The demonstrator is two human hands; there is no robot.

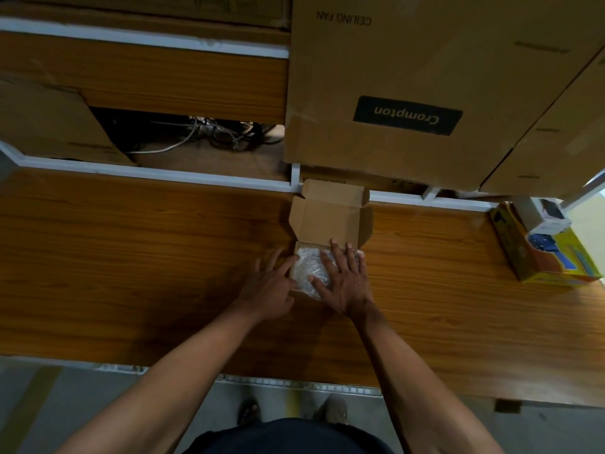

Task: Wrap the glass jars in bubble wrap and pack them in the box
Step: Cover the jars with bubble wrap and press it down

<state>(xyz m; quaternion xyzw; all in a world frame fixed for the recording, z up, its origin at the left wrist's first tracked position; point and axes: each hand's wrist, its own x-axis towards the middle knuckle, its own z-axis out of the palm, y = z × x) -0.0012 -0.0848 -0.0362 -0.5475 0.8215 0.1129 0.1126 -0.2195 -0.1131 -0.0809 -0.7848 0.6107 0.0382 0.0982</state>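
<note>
A small brown cardboard box point(327, 217) stands on the wooden table with its lid flap folded back and upright. Bubble wrap point(309, 265) fills the inside of the box; no glass of the jars shows through it. My right hand point(343, 280) lies flat on top of the bubble wrap with its fingers spread. My left hand point(271, 286) rests against the box's left side, its fingers apart and a fingertip touching the wrap's left edge. Neither hand grips anything.
Large brown cartons point(409, 86) stand just behind the box. A yellow and blue product box point(543, 253) lies at the table's right end. Cables point(209, 132) lie in a shelf gap at the back left. The table's near edge point(294, 381) runs in front of my body.
</note>
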